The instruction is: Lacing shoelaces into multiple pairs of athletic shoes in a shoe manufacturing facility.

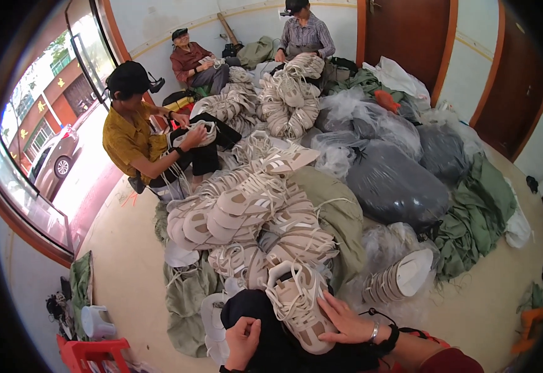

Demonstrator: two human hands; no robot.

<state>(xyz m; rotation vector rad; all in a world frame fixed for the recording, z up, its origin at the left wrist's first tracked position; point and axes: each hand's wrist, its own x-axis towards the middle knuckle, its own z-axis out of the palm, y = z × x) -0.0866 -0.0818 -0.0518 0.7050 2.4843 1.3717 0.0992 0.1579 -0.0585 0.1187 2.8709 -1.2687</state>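
Observation:
A beige and brown shoe upper (pixel 299 304) with loosely threaded cream laces rests on my dark-clothed lap, its toe toward me. My right hand (pixel 349 322) holds it by its right side, thumb near the toe and fingers lying along the side. A silver bracelet and a dark band circle that wrist. To the left of the upper and apart from it, my left hand (pixel 243 340) is raised with its fingers curled in. What those fingers hold, if anything, cannot be made out. Just beyond my lap lies a large heap of similar shoe uppers (pixel 246 208) in nested bundles.
A person in yellow (pixel 131 133) handles an upper at left; two more people sit at the back. Black plastic sacks (pixel 399 183), green cloth (pixel 479 214) and a nested stack of pale pieces (pixel 402 273) lie at right. A red stool (pixel 94 354) stands at lower left.

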